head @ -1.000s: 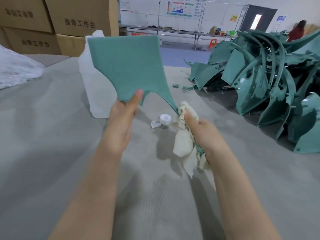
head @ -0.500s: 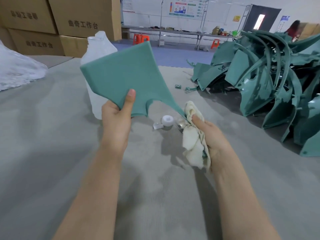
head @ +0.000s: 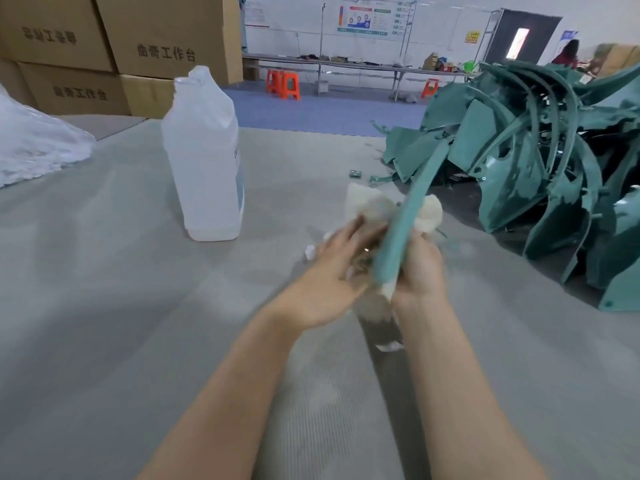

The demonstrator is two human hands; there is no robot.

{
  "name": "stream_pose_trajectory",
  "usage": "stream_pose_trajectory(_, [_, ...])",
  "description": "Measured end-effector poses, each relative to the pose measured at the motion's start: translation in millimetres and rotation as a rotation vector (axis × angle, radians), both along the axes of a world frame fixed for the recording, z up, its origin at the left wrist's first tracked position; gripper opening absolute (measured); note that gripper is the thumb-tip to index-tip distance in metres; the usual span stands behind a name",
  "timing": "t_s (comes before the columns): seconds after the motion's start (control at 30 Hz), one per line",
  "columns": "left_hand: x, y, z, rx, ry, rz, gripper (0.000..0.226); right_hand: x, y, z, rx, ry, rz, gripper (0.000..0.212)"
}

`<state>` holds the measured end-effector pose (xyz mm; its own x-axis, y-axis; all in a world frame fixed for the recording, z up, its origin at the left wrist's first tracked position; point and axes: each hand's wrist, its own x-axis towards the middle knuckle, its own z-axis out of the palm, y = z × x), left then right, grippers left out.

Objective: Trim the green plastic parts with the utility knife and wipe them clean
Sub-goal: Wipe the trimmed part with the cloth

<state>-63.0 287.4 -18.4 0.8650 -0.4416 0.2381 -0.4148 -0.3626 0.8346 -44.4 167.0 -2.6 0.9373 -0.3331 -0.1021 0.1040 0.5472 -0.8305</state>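
A wide grey felt-covered table point(head: 138, 306) fills the near and middle ground. On its right side lies a big tangled heap of green plastic panels and curved strips point(head: 540, 174). Brown cardboard boxes with printed characters point(head: 166, 36) are stacked at the far left, and a crumpled clear plastic bag point(head: 31, 147) lies just in front of them at the left edge. A translucent white plastic jug point(head: 204, 161) stands upright on the table, left of centre.

The part being worked on, a long narrow green plastic piece point(head: 401, 230) seen edge-on, is lifted above the table between the two hands. It slants from the near end between the palms up and away toward the heap. A cream crumpled cloth point(head: 367, 202) is bunched around its middle, showing on both sides of it.

The left hand point(head: 341, 271) is blurred. Its fingers are stretched out flat against the cloth and the piece's left face. The right hand point(head: 422, 271) grasps the cloth against the right face, fingers curled out of sight.

A small white bit point(head: 309, 252) lies on the table left of the hands. A tiny green scrap point(head: 355, 173) lies farther off.
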Motion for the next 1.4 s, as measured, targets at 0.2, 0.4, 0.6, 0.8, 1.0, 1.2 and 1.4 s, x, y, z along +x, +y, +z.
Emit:
stream_pose_trajectory(0.2, [6.4, 31.9, 23.1, -0.710, 0.568, 0.023, 0.045, 2.9, -30.9, -12.1, -0.732, -0.015, -0.317, 0.040])
stream_pose_trajectory(0.4, [-2.7, 4.0, 24.9, -0.782, 0.562, 0.256, 0.029, 1.8, 1.4, -10.2, -1.252, -0.117, -0.329, 0.035])
stream_pose_trajectory(0.6, [6.2, 2.9, 20.7, -1.034, 0.384, 0.516, 0.019, -9.7, 24.8, -18.8, -1.252, -0.248, -0.133, 0.045])
stream_pose_trajectory(0.8, [12.6, 29.0, 20.2, -1.218, 0.610, 0.243, 0.051, -42.7, 68.9, -26.9, -1.344, -0.497, 0.208, 0.050])
stream_pose_trajectory(1.0, [6.4, 18.2, 22.5, -1.147, 0.545, 0.126, 0.051, -23.1, 59.1, -18.0, -1.269, -0.340, 0.218, 0.054])
stream_pose_trajectory(1.2, [8.0, 26.4, 17.5, -1.131, 0.682, 0.027, 0.068, -43.7, 72.0, -23.2, -1.383, -0.322, 0.238, 0.066])
stream_pose_trajectory(1.4, [11.7, 33.2, 25.0, -1.345, 0.562, 0.189, 0.058, -52.2, 42.8, -25.9, -1.240, -0.051, 0.117, 0.031])
